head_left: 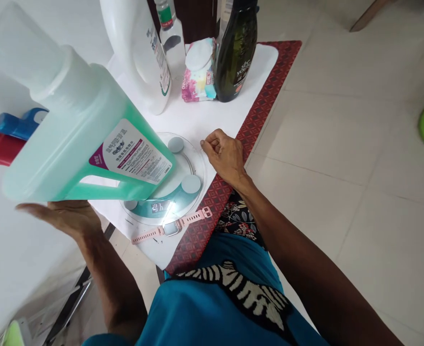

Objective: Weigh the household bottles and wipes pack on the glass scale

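Note:
A large translucent bottle of green liquid (136, 178) with a white and magenta label tilts up toward the left, its pale cap at the upper left. Beneath its side is my left hand (68, 214), palm up, holding it; part of the fingers is hidden. The bottle's lower end covers part of a round glass scale (191, 184). My right hand (226, 154) rests at the table's right border beside the scale, fingers curled, with nothing visible in them. A pink-strapped smartwatch (171, 228) lies in front of the scale.
At the back of the white table with its red patterned border (266, 105) stand a white jug (140, 57), a clear bottle (172, 43), a wipes pack (199, 72) and a dark green bottle (237, 53). Red (3, 146) and blue (13, 125) containers show behind the held bottle.

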Action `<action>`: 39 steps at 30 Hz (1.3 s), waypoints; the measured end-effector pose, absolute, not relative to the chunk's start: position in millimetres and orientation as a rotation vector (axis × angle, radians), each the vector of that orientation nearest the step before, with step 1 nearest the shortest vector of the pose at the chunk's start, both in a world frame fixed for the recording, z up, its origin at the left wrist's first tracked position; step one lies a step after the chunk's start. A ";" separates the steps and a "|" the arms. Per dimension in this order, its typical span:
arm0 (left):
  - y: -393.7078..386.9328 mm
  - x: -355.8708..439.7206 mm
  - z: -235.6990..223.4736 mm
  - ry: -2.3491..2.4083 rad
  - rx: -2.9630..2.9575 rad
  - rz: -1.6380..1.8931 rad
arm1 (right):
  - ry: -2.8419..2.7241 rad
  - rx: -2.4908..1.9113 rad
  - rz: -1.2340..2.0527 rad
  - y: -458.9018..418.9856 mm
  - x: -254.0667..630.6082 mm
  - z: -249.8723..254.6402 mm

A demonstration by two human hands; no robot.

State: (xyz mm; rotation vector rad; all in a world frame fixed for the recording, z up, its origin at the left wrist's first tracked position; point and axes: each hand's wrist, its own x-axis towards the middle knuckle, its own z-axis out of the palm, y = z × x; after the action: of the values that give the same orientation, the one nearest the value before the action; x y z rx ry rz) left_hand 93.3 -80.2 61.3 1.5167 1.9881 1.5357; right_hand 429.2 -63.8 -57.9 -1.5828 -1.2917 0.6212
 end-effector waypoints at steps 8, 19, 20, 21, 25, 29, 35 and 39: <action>-92.3 53.0 -23.3 2.054 1.206 1.633 | -1.309 -1.613 0.591 -62.0 428.7 -60.2; -94.8 45.3 -32.8 1.925 1.332 1.662 | -1.308 -1.566 0.536 -62.7 429.0 -66.2; -94.8 45.2 -33.6 1.924 1.324 1.663 | -1.308 -1.565 0.538 -62.8 428.9 -65.9; -94.5 45.3 -34.3 1.922 1.308 1.673 | -1.306 -1.564 0.540 -62.9 428.8 -65.6; -93.6 54.2 -27.1 1.903 1.200 1.764 | -1.293 -1.570 0.559 -62.7 428.5 -63.5; -95.5 89.7 9.6 1.718 1.292 1.927 | -1.285 -1.591 0.583 -62.4 428.3 -59.9; -94.8 156.1 65.6 1.400 1.713 1.921 | -1.264 -1.579 0.634 -63.8 427.8 -55.6; -82.7 174.8 76.3 1.408 1.482 1.991 | -1.269 -1.550 0.660 -63.9 428.2 -55.9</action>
State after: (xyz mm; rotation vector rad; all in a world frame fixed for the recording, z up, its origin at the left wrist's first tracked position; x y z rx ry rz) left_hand 174.8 -82.7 76.3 1.4821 1.4076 1.9907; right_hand 428.2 -63.9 -55.9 -1.5497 -1.2695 0.6597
